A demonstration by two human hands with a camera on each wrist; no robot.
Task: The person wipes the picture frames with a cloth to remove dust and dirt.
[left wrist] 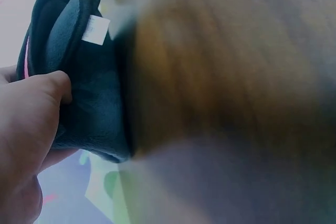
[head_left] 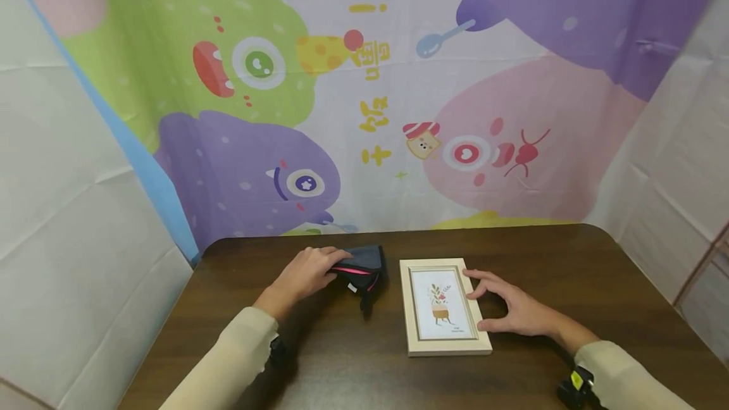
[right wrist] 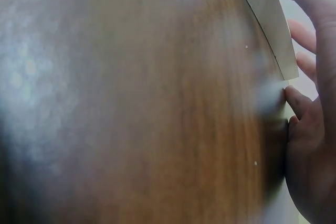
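Note:
My left hand [head_left: 304, 274] holds a dark blue-grey zip pouch [head_left: 364, 259] with a pink-lined edge, left of centre on the table. In the left wrist view the thumb presses on the soft side of the pouch [left wrist: 97, 108], and a small white tag [left wrist: 96, 30] sticks out of its seam. To the right, a cream picture frame [head_left: 409, 309] lies face up, showing a potted plant drawing [head_left: 440, 305]. Spread fingertips and the thumb of my right hand [head_left: 518, 310] meet the frame's right edge. The right wrist view catches only the frame's side [right wrist: 270, 22].
Both things lie on a dark brown wooden table [head_left: 353, 378] with rounded far corners. Behind it hangs a cloth printed with cartoon monsters [head_left: 376, 195]. Pale sheets [head_left: 74, 207] flank the left and right sides.

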